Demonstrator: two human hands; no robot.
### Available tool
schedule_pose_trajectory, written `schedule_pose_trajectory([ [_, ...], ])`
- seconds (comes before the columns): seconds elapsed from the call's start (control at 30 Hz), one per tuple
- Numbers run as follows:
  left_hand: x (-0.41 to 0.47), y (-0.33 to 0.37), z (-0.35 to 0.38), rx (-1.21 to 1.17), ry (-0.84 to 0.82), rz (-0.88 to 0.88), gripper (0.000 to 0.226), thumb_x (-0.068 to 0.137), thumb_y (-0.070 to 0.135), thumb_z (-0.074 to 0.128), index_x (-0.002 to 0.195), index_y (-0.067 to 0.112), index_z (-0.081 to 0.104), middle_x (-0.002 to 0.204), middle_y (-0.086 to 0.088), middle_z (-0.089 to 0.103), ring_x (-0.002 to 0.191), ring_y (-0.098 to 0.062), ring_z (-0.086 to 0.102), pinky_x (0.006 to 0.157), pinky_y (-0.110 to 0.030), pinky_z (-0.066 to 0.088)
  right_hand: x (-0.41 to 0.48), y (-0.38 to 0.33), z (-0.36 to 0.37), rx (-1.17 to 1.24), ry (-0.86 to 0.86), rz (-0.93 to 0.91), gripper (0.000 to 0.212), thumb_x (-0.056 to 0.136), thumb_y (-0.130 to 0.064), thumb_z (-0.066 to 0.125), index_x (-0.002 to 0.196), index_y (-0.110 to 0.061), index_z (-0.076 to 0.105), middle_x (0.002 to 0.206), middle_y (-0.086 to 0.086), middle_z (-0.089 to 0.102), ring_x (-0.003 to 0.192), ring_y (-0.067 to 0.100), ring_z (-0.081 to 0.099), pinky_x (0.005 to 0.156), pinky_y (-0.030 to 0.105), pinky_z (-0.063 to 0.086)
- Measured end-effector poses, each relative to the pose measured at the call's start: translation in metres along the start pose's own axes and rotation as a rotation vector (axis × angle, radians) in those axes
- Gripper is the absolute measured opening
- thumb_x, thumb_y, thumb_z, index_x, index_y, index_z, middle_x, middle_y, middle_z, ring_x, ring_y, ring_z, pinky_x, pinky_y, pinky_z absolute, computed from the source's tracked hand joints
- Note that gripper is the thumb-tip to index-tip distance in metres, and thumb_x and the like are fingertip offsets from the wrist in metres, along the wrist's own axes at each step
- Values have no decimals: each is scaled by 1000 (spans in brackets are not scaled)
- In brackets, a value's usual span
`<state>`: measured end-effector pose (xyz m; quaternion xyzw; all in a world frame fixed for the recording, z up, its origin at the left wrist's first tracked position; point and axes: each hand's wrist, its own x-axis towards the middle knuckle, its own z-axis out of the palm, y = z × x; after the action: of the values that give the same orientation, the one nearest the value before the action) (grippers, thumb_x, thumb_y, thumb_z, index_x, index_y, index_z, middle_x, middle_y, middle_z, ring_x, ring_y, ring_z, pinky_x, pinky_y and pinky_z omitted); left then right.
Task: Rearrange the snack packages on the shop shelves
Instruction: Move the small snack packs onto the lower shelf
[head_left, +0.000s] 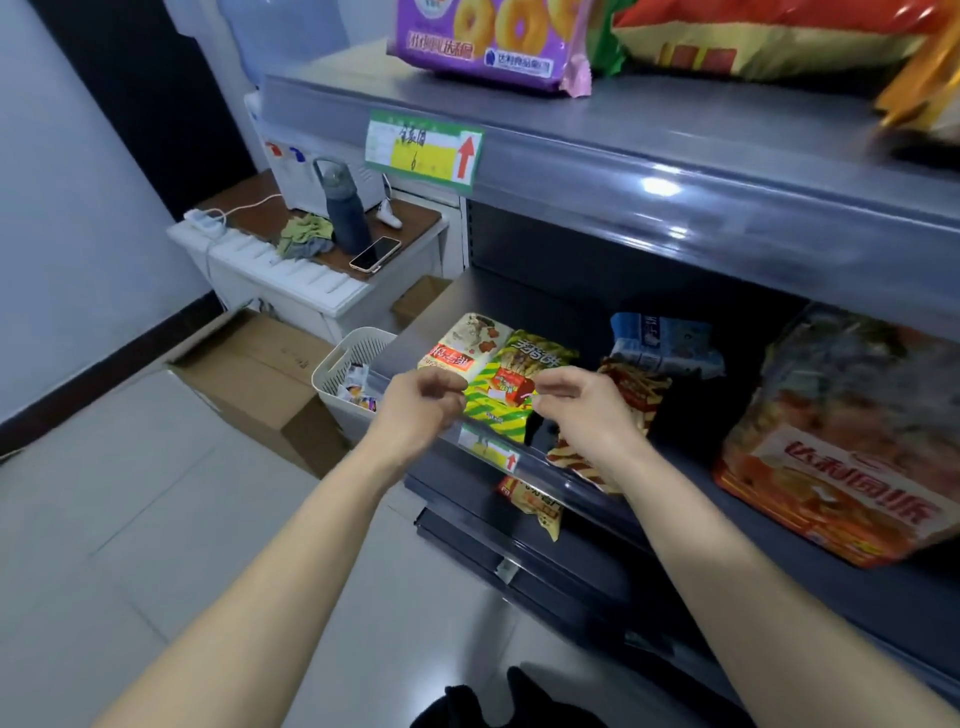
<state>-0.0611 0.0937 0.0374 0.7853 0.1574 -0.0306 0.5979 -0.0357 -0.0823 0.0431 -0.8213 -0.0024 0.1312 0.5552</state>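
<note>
Left hand (423, 402) with its grip curled, thumb and fingertips drawn together at the left edge of a green-and-yellow striped plastic snack packet (511, 384); whether it actually pinches the wrapper cannot be told. Right hand (582, 410) likewise reaches in from the right, its grip with thumb and forefinger pressed close at the packet's right edge, contact with the wrapper equally uncertain. The striped packet lies flat near the front lip of the middle grey metal shelf (561, 478), between the two hands. Touching its left side, a cream-and-red flat snack packet (470, 345) lies at the shelf's left end. Just right of the right hand, a dark packet printed with orange fries (639, 389) lies partly under the wrist; behind it stands a pale blue-and-white pack (660, 343). Further right, a large clear bag with orange print (841, 441) rests on the same shelf. A price label with red arrow (496, 452) sits on the shelf's front rail below the hands; a yellow packet (535, 506) shows on the shelf beneath. On the upper shelf (675, 156), a purple doughnut bag (488, 41) and a red-and-yellow bag (769, 36). Left, on the floor, a white slotted plastic basket (348, 369) beside brown cardboard boxes (260, 374); beyond, a small bench (322, 291) carrying a dark water bottle (345, 208) and a phone (375, 253)
</note>
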Motion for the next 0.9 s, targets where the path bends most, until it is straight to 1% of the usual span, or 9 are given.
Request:
schedule_pose_trajectory([
  [0.07,16,-1,-5,-2,7,-6,21,87,-6,54,80,13,61,79,-9,60,75,-21,55,69,-26,46,12,-4,2,-10,8,4,29,90,-8,61,118,-12,63,112,-3,62,100,7,56,68,7,40],
  [0.17,41,-2,-14,2,17,9,17,87,-8,54,87,8,61,77,-7,59,78,-23,55,75,-31,46,30,-9,9,-5,40,18,31,89,-6,61,120,-9,62,116,1,63,102,9,56,77,11,40],
  [0.33,86,-6,-32,49,-42,25,15,86,-9,54,90,5,61,74,-6,61,69,-18,54,75,-32,46,57,-19,34,2,121,39,32,89,-3,58,120,-5,61,116,6,63,100,10,55,80,16,42],
  [0.43,112,-9,-43,135,-68,19,13,87,-6,55,93,4,60,86,-12,61,79,-21,55,77,-34,48,69,-24,58,58,142,96,33,90,-2,55,123,-4,59,120,9,62,99,11,54,69,14,44],
  [0.5,127,-13,-47,238,-82,15,12,87,-3,57,96,5,59,91,-11,59,85,-20,53,79,-32,47,78,-29,75,66,130,147,36,91,-4,54,127,-3,56,125,10,60,99,12,54,68,13,43],
  [0.53,134,-16,-49,299,-97,8,14,87,-1,58,100,5,60,94,-10,59,88,-19,53,81,-31,46,83,-30,83,55,123,171,39,92,-6,54,130,-4,54,128,9,59,102,14,54,73,16,45],
  [0.6,145,-23,-50,405,-139,-19,25,87,3,60,111,1,59,100,-11,59,91,-19,51,81,-27,41,92,-33,98,-2,113,226,44,92,-11,56,135,-5,50,136,9,53,116,19,54,96,26,44],
  [0.67,154,-28,-49,454,-176,-50,29,86,5,61,114,-1,58,101,-12,60,92,-20,53,81,-29,43,98,-35,107,-53,105,292,49,92,-13,55,139,-5,44,143,10,47,125,24,50,106,32,39],
  [0.9,173,-33,-46,403,-342,-94,8,88,0,59,86,8,60,92,-14,66,80,-22,60,72,-33,52,116,-40,121,-199,186,464,45,92,-2,43,137,-1,42,136,15,48,116,27,52,85,29,44],
])
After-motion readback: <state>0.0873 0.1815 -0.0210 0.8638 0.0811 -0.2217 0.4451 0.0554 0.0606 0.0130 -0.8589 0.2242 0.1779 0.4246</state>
